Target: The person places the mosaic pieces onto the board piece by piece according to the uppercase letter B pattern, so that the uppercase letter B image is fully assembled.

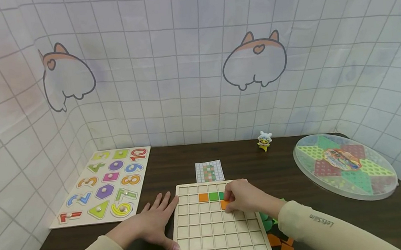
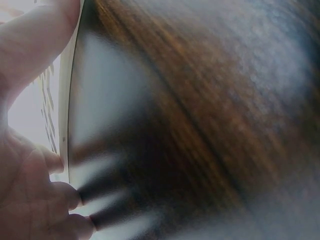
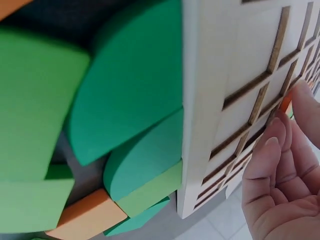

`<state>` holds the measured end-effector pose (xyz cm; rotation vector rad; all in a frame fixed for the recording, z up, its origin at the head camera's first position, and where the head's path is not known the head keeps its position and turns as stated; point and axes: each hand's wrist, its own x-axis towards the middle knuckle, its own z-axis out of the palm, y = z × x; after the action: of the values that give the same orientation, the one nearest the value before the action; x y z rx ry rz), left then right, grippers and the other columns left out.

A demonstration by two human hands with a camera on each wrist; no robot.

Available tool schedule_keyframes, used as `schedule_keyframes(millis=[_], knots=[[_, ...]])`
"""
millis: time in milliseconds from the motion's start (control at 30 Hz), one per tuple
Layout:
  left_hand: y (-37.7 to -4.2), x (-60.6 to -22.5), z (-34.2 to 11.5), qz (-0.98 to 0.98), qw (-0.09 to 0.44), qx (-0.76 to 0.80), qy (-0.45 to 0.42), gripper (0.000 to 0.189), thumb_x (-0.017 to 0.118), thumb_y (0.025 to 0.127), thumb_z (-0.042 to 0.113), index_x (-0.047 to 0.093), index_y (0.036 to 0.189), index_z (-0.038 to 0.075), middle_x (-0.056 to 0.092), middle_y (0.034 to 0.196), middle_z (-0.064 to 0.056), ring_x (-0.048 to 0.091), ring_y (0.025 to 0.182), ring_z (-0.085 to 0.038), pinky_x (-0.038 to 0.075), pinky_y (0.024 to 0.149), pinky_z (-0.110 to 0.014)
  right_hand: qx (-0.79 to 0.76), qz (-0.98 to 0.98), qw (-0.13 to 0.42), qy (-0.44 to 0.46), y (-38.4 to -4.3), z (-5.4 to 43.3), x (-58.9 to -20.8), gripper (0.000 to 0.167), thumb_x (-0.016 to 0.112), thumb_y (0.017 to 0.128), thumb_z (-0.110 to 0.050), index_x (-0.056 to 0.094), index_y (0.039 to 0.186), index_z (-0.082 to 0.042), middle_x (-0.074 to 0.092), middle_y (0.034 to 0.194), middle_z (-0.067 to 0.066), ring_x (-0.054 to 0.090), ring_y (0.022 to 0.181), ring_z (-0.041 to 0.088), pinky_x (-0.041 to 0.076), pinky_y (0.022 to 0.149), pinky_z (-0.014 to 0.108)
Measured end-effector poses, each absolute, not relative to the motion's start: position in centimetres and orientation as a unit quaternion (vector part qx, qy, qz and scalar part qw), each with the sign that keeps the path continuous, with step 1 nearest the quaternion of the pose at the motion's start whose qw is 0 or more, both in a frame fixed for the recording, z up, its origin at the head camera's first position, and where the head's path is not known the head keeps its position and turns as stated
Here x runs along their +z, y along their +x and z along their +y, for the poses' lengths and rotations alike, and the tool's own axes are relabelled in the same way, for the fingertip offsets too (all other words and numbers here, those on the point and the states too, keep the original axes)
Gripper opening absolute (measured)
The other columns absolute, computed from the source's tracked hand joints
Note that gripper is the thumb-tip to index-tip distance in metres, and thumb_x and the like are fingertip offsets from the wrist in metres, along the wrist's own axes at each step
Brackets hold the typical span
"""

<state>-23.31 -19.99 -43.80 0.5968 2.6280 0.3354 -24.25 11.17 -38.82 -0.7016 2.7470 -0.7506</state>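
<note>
Right grip (image 1: 243,196) is pinching an orange tile (image 1: 224,205), apparently seating it in the gridded board (image 1: 206,230) (spread left grip (image 1: 155,224) is touching it). Release is likely requiring alignment.

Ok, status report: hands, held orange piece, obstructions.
Left hand spread at the left edge of the grid board. Right hand pinching orange piece at the grid, seating unclear. Nothing visibly blocking.
</note>
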Motion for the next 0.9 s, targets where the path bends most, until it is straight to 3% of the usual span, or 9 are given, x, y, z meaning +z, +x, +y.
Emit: schedule_keyframes(millis=[167, 500, 900], knots=[[-23.4, -43.8, -20.0, 0.946, 0.213, 0.12, 0.215, 0.147, 0.071, 0.054, 0.093, 0.009, 0.167, 0.021, 0.004, 0.173, -0.017, 0.0, 0.159, -0.044, 0.01, 0.12, -0.073, -0.242, 0.935, 0.092, -0.241, -24.2, 11.0, -38.8, 0.011, 0.08, 0.088, -0.005, 0.071, 0.083, -0.009, 0.068, 0.082, 0.0, 0.057, 0.072, 0.013, 0.052, 0.067, 0.032], [-23.4, -43.8, -20.0, 0.946, 0.208, 0.117, 0.218, 0.147, 0.071, 0.054, 0.093, 0.009, 0.167, 0.021, 0.004, 0.173, -0.018, 0.001, 0.159, -0.044, 0.011, 0.12, -0.072, -0.24, 0.937, 0.076, -0.241, -24.2, 11.0, -38.8, 0.013, 0.08, 0.086, -0.003, 0.072, 0.079, -0.01, 0.069, 0.081, 0.0, 0.057, 0.07, 0.013, 0.052, 0.064, 0.031], [-23.4, -43.8, -20.0, 0.945, 0.215, 0.12, 0.215, 0.147, 0.071, 0.054, 0.093, 0.008, 0.167, 0.021, 0.004, 0.173, -0.017, 0.0, 0.159, -0.044, 0.01, 0.12, -0.073, -0.255, 0.927, 0.096, -0.257, -24.4, 12.2, -38.1, 0.007, 0.074, 0.092, -0.004, 0.08, 0.092, -0.008, 0.075, 0.091, 0.001, 0.061, 0.077, 0.011, 0.056, 0.071, 0.031]])
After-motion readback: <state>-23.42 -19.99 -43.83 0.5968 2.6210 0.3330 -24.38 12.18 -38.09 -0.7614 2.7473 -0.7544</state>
